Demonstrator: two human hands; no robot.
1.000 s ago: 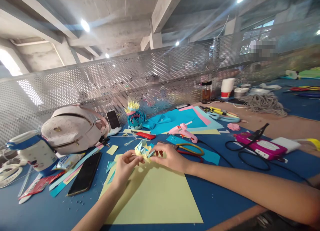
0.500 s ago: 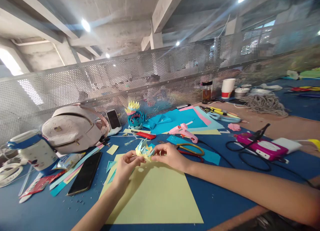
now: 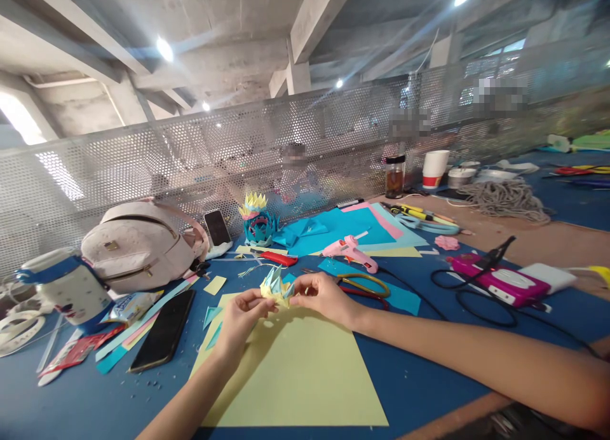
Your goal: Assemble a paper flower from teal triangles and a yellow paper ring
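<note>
on the left of the blue tabletop (image 3: 429, 376) sat a pale backpack (image 3: 136, 246) and a black phone (image 3: 162, 330), both well clear of the work. the left hand (image 3: 241, 319) was raised just above the yellow sheet (image 3: 290, 376), its fingers pressed together on the near left edge of a small folded paper piece (image 3: 275, 286) in yellow and light blue. that piece hung between the two hands, off the sheet and not resting on anything. the right hand (image 3: 324, 297) pinched its right side, thumb and forefinger closed on a pointed flap, the other fingers curled loosely.

to handle this well, i judged that the left hand should act as the anchor, gripping low on the base so the points were not crushed, while the right worked a single flap with light pressure. thin paper of that kind likely creases or tears if pulled sideways. the scissors (image 3: 365, 286) and the pink glue gun (image 3: 350, 250) lay just beyond the right hand, near enough to catch a wrist.
</note>
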